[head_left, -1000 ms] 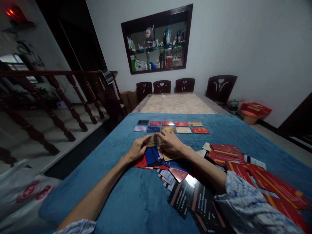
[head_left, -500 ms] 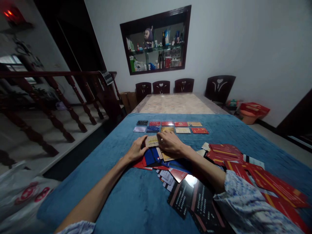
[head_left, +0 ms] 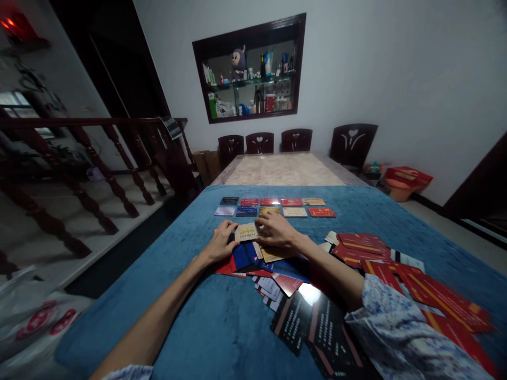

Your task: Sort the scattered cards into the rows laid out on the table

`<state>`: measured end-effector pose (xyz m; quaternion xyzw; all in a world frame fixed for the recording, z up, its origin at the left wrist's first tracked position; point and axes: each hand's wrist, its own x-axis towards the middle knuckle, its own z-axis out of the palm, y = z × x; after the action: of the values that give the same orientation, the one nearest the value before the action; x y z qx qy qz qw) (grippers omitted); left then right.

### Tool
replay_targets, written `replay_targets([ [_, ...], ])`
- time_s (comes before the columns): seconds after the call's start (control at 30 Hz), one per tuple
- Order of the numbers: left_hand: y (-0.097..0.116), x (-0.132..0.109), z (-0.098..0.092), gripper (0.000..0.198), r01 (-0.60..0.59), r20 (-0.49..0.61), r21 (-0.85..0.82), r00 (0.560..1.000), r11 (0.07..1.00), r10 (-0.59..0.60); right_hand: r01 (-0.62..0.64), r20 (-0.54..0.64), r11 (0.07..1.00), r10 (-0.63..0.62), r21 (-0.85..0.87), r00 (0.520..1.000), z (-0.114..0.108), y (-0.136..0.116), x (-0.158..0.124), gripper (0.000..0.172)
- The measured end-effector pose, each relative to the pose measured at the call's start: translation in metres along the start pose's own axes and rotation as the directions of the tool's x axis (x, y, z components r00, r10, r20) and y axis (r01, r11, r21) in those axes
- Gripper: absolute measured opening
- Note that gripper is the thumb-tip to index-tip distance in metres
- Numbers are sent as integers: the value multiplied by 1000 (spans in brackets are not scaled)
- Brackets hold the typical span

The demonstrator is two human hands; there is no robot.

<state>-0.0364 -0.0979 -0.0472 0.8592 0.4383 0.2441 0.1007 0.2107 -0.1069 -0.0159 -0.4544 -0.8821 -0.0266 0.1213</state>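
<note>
A flat, pale card [head_left: 246, 232] with yellow marks is between the two hands, over the near pile. The left hand [head_left: 219, 240] holds its left end, thumb at the low corner and fingers at the top one, so the gap is just as wide as the card. The right hand [head_left: 277, 230] has its fingers bent close together over the right end; their tips are partly hidden, so I cannot tell if they pinch it.

Just below lie smooth blue cards [head_left: 243, 257], and a gold card [head_left: 277, 254] sits under the right hand. Then comes a shiny red card [head_left: 287, 283], some white cards [head_left: 269, 287] with dark stripes, and big glossy black cards [head_left: 291, 323] with white print and pink bands.

Past the hands, little cards [head_left: 292, 202] with round corners make two neat rows of five. To the right is a messy heap of flat red sleeves [head_left: 362, 247] with gold stripes.

It all lies on a soft, fuzzy blue cloth [head_left: 190, 322]. Beyond it the table [head_left: 277, 169] is hard and tan, like stone. Dark wood chairs [head_left: 296, 140] with heart-shaped holes stand around its far end. A fluffy toy [head_left: 238, 64] sits on a glass shelf [head_left: 253, 79].
</note>
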Motion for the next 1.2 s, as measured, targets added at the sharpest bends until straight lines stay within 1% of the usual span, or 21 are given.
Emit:
replay_targets([
  [0.2, 8, 4, -3, 50, 19, 14, 39, 1000, 999, -19, -4, 4, 1000, 3, 14, 1000, -2, 2, 3, 38],
  [0.33, 15, 8, -7, 50, 18, 40, 63, 999, 998, -21, -1, 0, 997, 1, 72, 1000, -1, 10, 5, 35],
  [0.47, 25, 15, -10, 49, 20, 75, 91, 997, 996, -26, -21, -14, 989, 23, 150, 1000, -1, 19, 2, 34],
  [0.6, 38, 24, -10, 46, 12, 104, 113, 994, 994, -24, -9, -21, 985, 12, 172, 1000, -5, 28, -6, 32],
  [0.7, 47, 32, -8, 43, -5, 124, 127, 992, 992, -11, -2, -29, 986, 7, 167, 1000, -11, 35, -13, 30],
  [0.83, 60, 44, -3, 46, -24, 161, 151, 987, 988, -1, -8, -26, 990, 12, 138, 1000, -19, 44, -23, 24],
  [1.03, 80, 62, 6, 41, -56, 202, 195, 979, 979, 15, -59, -8, 993, 61, 105, 998, -27, 62, -37, 24],
  [1.2, 93, 80, 16, 43, -61, 240, 232, 971, 971, 4, -136, 38, 987, 133, 84, 990, -34, 77, -46, 23],
])
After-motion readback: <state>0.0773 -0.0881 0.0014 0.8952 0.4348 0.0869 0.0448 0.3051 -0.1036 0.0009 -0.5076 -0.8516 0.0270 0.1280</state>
